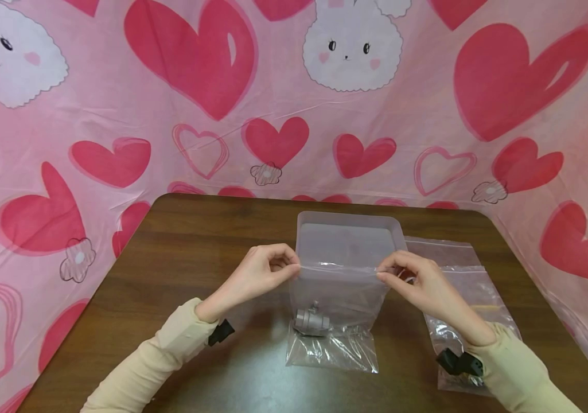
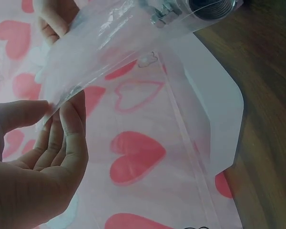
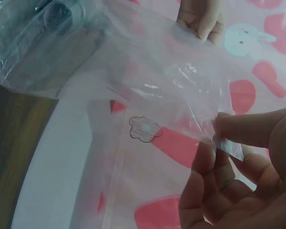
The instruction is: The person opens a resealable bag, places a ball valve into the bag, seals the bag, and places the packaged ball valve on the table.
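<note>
A clear plastic bag (image 1: 342, 292) is stretched upright between both hands, its top edge drawn straight. My left hand (image 1: 268, 267) pinches the top left corner between thumb and fingers. At the top right corner, my right hand (image 1: 420, 278) pinches the film the same way; the right wrist view shows the corner poking out past the thumb (image 3: 248, 133). Inside the bag, low on the left, lies a grey metal valve (image 1: 312, 320) with a short stem on top. In the left wrist view its threaded round opening (image 2: 210, 8) shows.
A translucent plastic bin (image 1: 347, 221) stands behind the bag on the brown wooden table (image 1: 211, 229). More clear zip bags (image 1: 471, 287) lie on the right, partly under my right forearm. A pink curtain with hearts (image 1: 278, 140) hangs along the table's back and sides.
</note>
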The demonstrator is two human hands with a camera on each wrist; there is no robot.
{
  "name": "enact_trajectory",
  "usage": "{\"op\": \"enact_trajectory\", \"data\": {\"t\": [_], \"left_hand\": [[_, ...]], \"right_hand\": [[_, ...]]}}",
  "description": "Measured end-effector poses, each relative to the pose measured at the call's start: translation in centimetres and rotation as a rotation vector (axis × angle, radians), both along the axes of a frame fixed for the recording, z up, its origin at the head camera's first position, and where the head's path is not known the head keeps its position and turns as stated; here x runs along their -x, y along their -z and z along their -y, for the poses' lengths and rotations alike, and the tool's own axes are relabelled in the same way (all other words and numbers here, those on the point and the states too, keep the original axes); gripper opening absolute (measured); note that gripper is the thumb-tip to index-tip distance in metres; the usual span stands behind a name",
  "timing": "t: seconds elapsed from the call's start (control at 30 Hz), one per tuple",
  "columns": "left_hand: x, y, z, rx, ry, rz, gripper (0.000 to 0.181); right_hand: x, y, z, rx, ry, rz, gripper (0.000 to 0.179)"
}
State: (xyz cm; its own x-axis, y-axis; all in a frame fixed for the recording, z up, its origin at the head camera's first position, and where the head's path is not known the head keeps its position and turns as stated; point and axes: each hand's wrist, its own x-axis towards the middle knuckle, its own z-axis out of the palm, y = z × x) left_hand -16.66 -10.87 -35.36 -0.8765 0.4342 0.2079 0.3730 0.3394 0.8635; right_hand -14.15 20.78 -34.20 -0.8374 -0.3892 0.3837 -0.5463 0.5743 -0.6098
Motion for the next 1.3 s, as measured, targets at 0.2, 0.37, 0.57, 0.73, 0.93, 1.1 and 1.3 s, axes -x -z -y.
{"op": "enact_trajectory", "data": {"t": [0.2, 0.37, 0.57, 0.73, 0.93, 1.1, 1.3], "left_hand": [[0.0, -0.1, -0.2, -0.001, 0.004, -0.001, 0.005], [-0.1, -0.1, -0.2, 0.016, 0.018, -0.022, 0.005], [-0.2, -0.2, -0.3, 0.054, 0.019, -0.063, 0.003], [-0.3, -0.2, -0.3, 0.101, 0.022, -0.110, 0.006], [-0.3, -0.2, -0.6, 0.103, 0.029, -0.160, 0.006], [-0.3, -0.3, -0.7, 0.084, 0.026, -0.181, 0.004], [-0.2, -0.3, -0.9, 0.110, 0.017, -0.233, 0.005]], "right_hand": [[0.1, 0.1, 0.1, -0.007, -0.008, -0.042, 0.020], [0.1, 0.2, 0.4, -0.034, -0.009, -0.042, 0.019], [0.1, 0.3, 0.8, -0.004, -0.041, -0.065, 0.021], [0.1, 0.4, 1.0, 0.006, -0.048, -0.087, 0.023], [0.3, 0.6, 1.2, -0.004, -0.020, -0.076, 0.021], [0.3, 0.6, 1.5, 0.000, 0.006, -0.048, 0.018], [0.3, 0.5, 1.8, 0.053, -0.029, -0.038, 0.018]]}}
